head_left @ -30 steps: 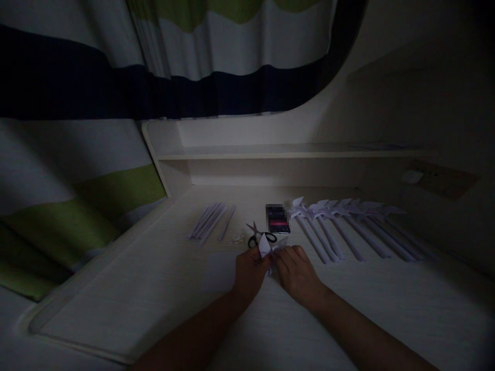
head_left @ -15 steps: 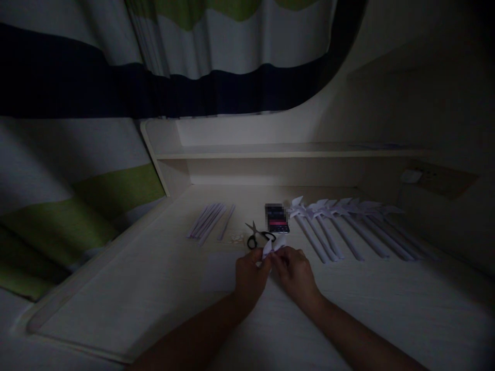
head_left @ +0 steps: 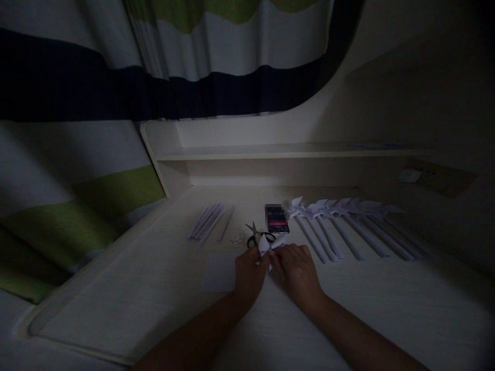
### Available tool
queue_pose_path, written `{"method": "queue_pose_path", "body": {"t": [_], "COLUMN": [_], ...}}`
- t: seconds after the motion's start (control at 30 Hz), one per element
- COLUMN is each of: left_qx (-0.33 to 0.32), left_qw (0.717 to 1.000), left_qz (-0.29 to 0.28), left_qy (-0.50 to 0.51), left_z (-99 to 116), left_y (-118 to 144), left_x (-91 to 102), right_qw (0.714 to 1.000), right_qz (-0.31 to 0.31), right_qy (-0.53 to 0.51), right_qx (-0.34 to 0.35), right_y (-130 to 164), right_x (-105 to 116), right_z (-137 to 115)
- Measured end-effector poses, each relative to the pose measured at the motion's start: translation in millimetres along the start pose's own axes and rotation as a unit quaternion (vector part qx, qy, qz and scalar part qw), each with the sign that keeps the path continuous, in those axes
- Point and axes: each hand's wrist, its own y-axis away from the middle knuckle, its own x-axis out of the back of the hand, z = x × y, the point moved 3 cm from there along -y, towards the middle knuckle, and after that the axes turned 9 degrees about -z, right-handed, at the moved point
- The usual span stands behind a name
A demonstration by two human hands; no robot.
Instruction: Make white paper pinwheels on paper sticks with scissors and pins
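Note:
A white paper pinwheel head [head_left: 266, 244] with folded, pointed blades is pinched between my two hands. My left hand [head_left: 249, 273] grips its left side, fingers closed. From the right, my right hand [head_left: 297, 268] presses thumb and fingertips near its middle, also closed; the fingers hide part of the paper. Just behind my fingertips lie black-handled scissors [head_left: 253, 231] with their blades apart. Left of the scissors is a small heap of tiny pale pieces [head_left: 236, 239], too small to name. A square white sheet of paper [head_left: 218, 272] lies beside my left hand.
Several finished paper pinwheels [head_left: 340, 226] on rolled sticks lie in a row at right. Several rolled paper sticks [head_left: 209, 221] lie at back left. A phone [head_left: 277, 221] rests behind the scissors. A shelf [head_left: 270, 152] spans the back, with a striped curtain [head_left: 93, 154] at left.
The pinwheel head has turned and spread between my fingers, showing more of its blades. My right hand has shifted slightly around it; both hands keep their hold.

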Motion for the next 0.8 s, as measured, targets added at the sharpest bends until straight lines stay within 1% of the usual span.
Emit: {"method": "queue_pose_path", "body": {"t": [0.07,0.17,0.23,0.33,0.43,0.53,0.67,0.8], "left_qx": [0.018,0.039,0.039,0.035,0.028,0.027,0.024,0.019], "left_qw": [0.999,0.997,0.997,0.997,0.997,0.998,0.999,0.998], "left_qz": [0.006,0.016,0.013,0.003,-0.008,0.003,0.011,-0.014], "left_qy": [0.035,0.06,0.068,0.071,0.075,0.049,0.02,0.052], "left_z": [-4.7,-9.4,-9.3,-7.6,-8.4,-11.0,-8.7,-3.3], "left_y": [-3.2,-5.7,-5.6,-4.4,-4.0,-4.3,-3.5,-1.6], "left_x": [0.0,0.9,1.0,0.4,-0.9,-0.3,1.0,-0.3], "right_qw": [0.997,0.987,0.982,0.977,0.974,0.976,0.986,0.994], "right_qz": [0.002,-0.001,-0.006,-0.009,-0.016,-0.012,-0.011,-0.027], "right_qy": [0.058,0.103,0.12,0.138,0.153,0.151,0.121,0.086], "right_qx": [0.053,0.119,0.148,0.164,0.167,0.154,0.114,0.068], "right_y": [-0.5,1.1,2.5,3.4,3.1,2.2,0.4,-1.3], "right_x": [3.3,6.1,6.9,7.3,5.1,1.9,-0.6,0.3], "right_z": [-0.4,-0.1,-0.5,-2.1,-3.2,-2.5,-1.0,-1.5]}}
